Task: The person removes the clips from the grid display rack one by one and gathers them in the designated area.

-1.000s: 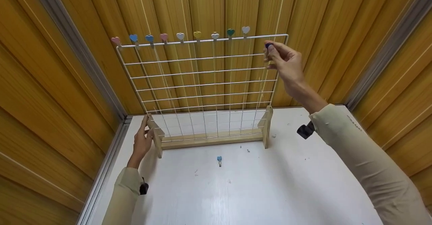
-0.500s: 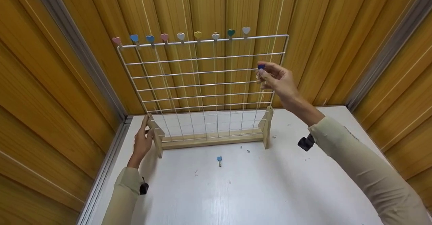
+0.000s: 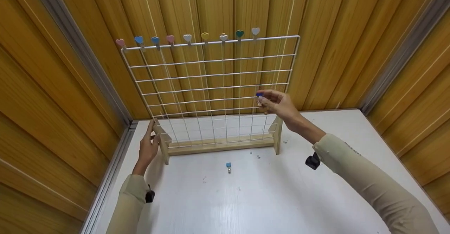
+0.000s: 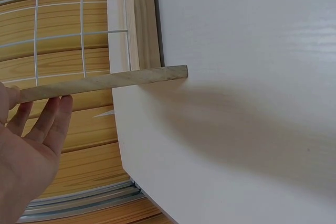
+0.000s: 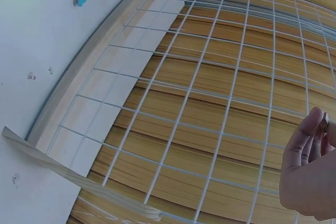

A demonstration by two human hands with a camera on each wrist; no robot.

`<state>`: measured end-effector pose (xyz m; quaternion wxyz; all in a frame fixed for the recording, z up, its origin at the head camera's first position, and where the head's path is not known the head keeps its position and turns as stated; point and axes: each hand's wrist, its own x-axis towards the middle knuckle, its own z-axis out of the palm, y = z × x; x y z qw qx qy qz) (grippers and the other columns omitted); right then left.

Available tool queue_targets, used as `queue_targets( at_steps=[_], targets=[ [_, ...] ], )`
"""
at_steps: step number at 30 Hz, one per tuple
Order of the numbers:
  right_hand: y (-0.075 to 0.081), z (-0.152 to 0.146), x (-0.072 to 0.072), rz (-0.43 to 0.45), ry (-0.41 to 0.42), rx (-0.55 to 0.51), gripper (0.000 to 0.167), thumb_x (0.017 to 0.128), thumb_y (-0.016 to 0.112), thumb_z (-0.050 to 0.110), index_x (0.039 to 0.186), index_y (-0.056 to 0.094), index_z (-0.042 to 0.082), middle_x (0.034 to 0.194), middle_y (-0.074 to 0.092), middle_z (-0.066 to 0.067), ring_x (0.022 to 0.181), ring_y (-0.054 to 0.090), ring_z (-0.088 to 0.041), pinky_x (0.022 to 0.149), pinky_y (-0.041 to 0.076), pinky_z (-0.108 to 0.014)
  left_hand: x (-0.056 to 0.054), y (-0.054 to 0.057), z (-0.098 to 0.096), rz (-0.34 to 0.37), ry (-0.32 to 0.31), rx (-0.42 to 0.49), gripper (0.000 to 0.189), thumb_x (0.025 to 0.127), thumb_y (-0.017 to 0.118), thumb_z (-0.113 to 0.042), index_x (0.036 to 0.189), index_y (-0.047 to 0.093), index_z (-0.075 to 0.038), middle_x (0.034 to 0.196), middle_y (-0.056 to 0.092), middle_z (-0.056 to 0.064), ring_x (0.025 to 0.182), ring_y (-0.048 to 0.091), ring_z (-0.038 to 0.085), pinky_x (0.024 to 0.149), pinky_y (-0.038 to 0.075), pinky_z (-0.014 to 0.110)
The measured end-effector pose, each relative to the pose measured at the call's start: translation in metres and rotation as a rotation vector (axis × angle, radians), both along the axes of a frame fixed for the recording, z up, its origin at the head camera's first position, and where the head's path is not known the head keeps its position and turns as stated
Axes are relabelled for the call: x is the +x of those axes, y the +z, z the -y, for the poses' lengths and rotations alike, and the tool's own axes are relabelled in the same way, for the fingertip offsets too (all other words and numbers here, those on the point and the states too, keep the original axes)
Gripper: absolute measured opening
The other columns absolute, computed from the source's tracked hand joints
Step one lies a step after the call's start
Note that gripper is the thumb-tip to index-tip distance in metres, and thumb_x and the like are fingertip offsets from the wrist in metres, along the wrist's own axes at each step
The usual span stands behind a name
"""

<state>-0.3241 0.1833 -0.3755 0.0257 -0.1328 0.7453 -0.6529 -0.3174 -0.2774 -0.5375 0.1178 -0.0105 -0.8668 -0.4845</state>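
Note:
My right hand (image 3: 283, 109) pinches a small clothespin with a dark blue heart (image 3: 259, 95) between thumb and fingers, in front of the lower right part of the white wire grid (image 3: 207, 62). In the right wrist view only a bit of the clothespin (image 5: 325, 123) shows past the fingertips. At the far left, my left hand (image 3: 147, 149) holds the left wooden side piece (image 3: 162, 146) of the grid's stand; the left wrist view shows fingers (image 4: 60, 121) against this wooden side piece (image 4: 105, 82). Several heart clothespins in pink, blue, white, yellow and green stand along the grid's top bar.
A light blue heart clothespin (image 3: 229, 167) lies on the white table (image 3: 225, 199) in front of the stand. Wood-patterned panels (image 3: 351, 44) rise behind and at both sides. Small marks dot the tabletop near the stand's right foot (image 3: 277, 135).
My right hand has come down and left from beside the grid's top right corner, still pinching the dark blue heart clothespin. My left hand stays on the stand.

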Motion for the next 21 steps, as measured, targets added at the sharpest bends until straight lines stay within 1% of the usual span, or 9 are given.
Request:
queue_targets(
  at_steps=[6,9,12,14,17,18,21],
  targets=[
    [-0.026,0.005,0.003,0.034,0.047,0.060,0.037,0.104,0.061,0.015,0.137,0.061,-0.002,0.099,0.071,0.005,0.084,0.069,-0.007,0.072,0.056,-0.021,0.000,0.001,-0.001,-0.002,0.007,-0.006,0.065,0.109,0.039,-0.002,0.166,0.011,-0.016,0.162,0.031,0.028,0.132,0.053,0.052,0.099,0.050,0.062],
    [-0.038,0.008,0.005,0.061,0.050,0.082,0.035,0.103,0.062,0.014,0.135,0.063,0.001,0.101,0.072,0.003,0.085,0.069,-0.008,0.073,0.056,-0.022,0.000,0.002,-0.003,-0.003,0.003,0.004,0.065,0.109,0.039,-0.002,0.166,0.011,-0.016,0.162,0.031,0.028,0.132,0.053,0.052,0.100,0.050,0.062],
    [-0.050,0.012,0.006,0.086,0.052,0.086,0.035,0.102,0.063,0.012,0.135,0.063,0.002,0.103,0.073,-0.001,0.085,0.070,-0.008,0.073,0.057,-0.023,0.001,0.003,-0.003,0.001,-0.003,0.013,0.066,0.109,0.040,-0.002,0.166,0.010,-0.018,0.163,0.031,0.028,0.132,0.052,0.052,0.100,0.049,0.063],
    [-0.059,0.016,0.006,0.106,0.052,0.083,0.035,0.102,0.064,0.011,0.136,0.063,0.002,0.103,0.074,0.000,0.085,0.070,-0.008,0.074,0.057,-0.023,0.001,0.003,-0.003,0.002,0.000,0.016,0.067,0.109,0.040,-0.002,0.166,0.011,-0.019,0.163,0.031,0.028,0.133,0.052,0.051,0.100,0.050,0.062],
    [-0.073,0.021,0.005,0.117,0.065,0.092,0.035,0.102,0.063,0.011,0.136,0.062,0.001,0.103,0.074,-0.001,0.084,0.069,-0.007,0.074,0.057,-0.023,0.000,0.002,-0.003,-0.009,0.000,0.018,0.066,0.109,0.040,-0.001,0.166,0.012,-0.017,0.162,0.032,0.028,0.131,0.053,0.052,0.099,0.050,0.062],
    [-0.077,0.023,0.005,0.119,0.068,0.098,0.035,0.102,0.063,0.011,0.135,0.062,0.000,0.103,0.075,-0.002,0.084,0.069,-0.007,0.074,0.057,-0.023,0.000,0.002,-0.003,-0.010,0.001,0.023,0.066,0.108,0.040,-0.001,0.166,0.013,-0.016,0.162,0.033,0.028,0.131,0.053,0.052,0.099,0.051,0.061],
    [-0.088,0.029,0.007,0.132,0.076,0.120,0.036,0.102,0.063,0.012,0.135,0.062,-0.001,0.107,0.075,-0.010,0.086,0.069,-0.008,0.076,0.057,-0.024,-0.001,0.001,-0.003,-0.010,-0.004,0.025,0.066,0.108,0.040,-0.001,0.166,0.012,-0.016,0.162,0.032,0.027,0.131,0.054,0.051,0.099,0.051,0.060]
  ],
)
